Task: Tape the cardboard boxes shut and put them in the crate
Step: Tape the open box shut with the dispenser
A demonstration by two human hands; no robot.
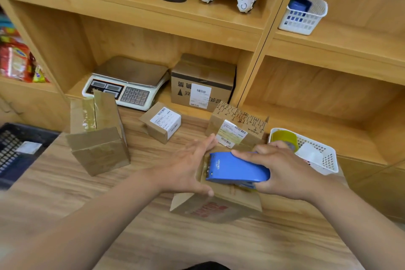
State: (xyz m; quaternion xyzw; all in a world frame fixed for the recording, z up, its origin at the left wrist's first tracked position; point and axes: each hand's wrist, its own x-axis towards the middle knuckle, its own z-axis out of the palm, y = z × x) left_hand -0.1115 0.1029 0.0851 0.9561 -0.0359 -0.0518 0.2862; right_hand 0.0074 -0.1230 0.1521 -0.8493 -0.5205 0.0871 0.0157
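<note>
A cardboard box with red print (215,209) sits on the wooden table in front of me. My left hand (186,165) lies flat with straight fingers against its left top edge. My right hand (282,171) grips a blue tape dispenser (236,167) that rests on the box top, its toothed end pointing left. A tall taped box (98,138) stands at the left. A small labelled box (163,121) and a patterned labelled box (237,128) lie further back. The dark crate (13,149) is at the left edge, partly cut off.
A white basket (317,153) holding a tape roll (285,138) stands right of my hands. On the shelf behind are a weighing scale (127,85) and a larger labelled box (202,82). Figurines and another white basket sit on the upper shelves.
</note>
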